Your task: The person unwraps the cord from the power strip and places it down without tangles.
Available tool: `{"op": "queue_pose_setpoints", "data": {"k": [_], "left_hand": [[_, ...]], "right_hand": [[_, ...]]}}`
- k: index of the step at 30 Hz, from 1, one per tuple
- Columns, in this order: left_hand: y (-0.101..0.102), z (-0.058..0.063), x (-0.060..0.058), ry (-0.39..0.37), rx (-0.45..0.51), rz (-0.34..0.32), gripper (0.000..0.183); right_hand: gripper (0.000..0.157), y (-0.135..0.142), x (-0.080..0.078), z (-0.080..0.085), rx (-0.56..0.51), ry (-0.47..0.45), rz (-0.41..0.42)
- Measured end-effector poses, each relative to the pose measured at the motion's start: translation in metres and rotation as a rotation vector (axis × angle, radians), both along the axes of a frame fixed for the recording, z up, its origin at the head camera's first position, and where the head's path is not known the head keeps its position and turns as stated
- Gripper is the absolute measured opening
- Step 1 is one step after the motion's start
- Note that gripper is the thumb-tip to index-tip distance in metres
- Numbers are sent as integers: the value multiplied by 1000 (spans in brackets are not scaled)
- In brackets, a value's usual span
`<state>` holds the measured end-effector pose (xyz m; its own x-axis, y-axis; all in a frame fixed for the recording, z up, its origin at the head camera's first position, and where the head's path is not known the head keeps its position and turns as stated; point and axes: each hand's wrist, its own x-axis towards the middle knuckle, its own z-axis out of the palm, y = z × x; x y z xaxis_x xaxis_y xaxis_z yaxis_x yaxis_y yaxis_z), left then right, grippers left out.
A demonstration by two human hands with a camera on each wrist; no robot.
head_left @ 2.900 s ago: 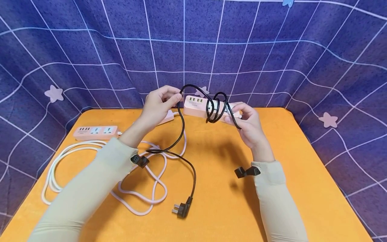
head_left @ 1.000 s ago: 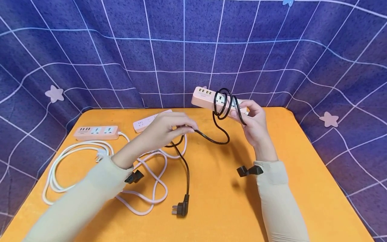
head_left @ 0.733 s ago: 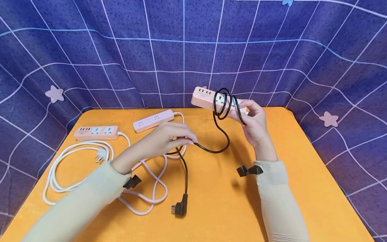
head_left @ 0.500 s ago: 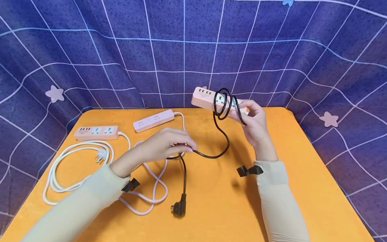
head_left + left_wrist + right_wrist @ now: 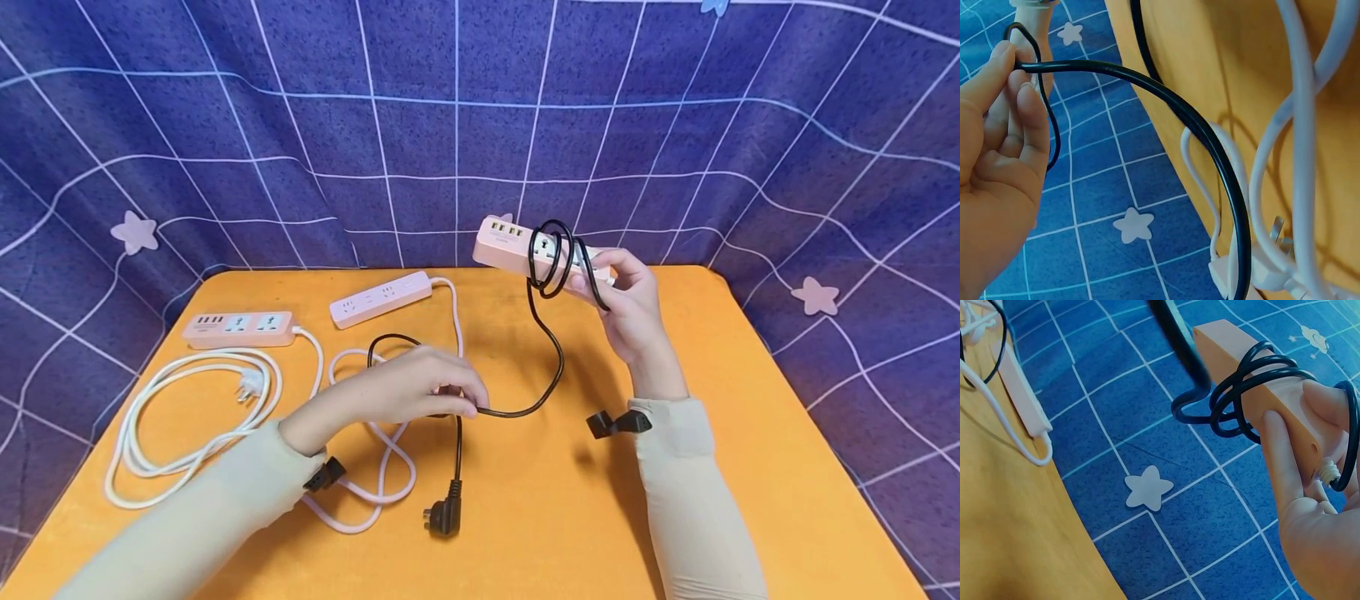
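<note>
My right hand (image 5: 633, 312) grips the cord end of a pink power strip (image 5: 501, 242), raised above the table's far side. Several loops of its black cord (image 5: 556, 367) are wound around the strip's body, as the right wrist view also shows. Lower and to the left, my left hand (image 5: 420, 387) pinches that cord between thumb and fingertips. In the left wrist view, the cord (image 5: 1179, 103) curves away from the pinch. Below the left hand, the black plug (image 5: 444, 510) hangs or rests near the table's front; I cannot tell which.
A second pink power strip (image 5: 238, 330) lies at the left beside its coiled white cord (image 5: 135, 417) and clear plug (image 5: 252, 383). A lilac-pink strip (image 5: 381, 299) lies behind my left hand, its loose cord (image 5: 411, 475) looping underneath. The orange table (image 5: 555, 508) meets a blue curtain (image 5: 480, 100) behind.
My left hand has come down and toward me, still pinching the black cord, after being up beside the strip. The right hand has raised and tilted the strip slightly, then stayed nearly still.
</note>
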<state>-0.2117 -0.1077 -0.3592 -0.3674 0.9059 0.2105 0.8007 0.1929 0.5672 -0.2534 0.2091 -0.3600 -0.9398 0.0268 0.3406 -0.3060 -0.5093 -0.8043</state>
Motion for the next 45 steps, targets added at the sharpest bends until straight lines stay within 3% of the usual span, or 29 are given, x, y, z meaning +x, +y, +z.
{"op": "queue_pose_setpoints", "data": {"k": [6,19,30,34,37,45], "left_hand": [[4,-8,3,-61,-83,32,8],[7,-18,7,-94,-194,76,11],[9,-18,1,-1,-138,167,7],[13,-17,-4,77,-106,238,8],[20,-15,-8,83,-73,324,9],[48,-16,-17,-117,11,506,18]], "right_hand": [[40,-1,1,0,0,3,0],[40,-3,0,2,17,8,16],[39,-3,0,2,16,1,21],[40,-3,0,1,21,5,27],[40,-2,0,1,21,11,34],[42,-1,1,-1,27,9,22]]}}
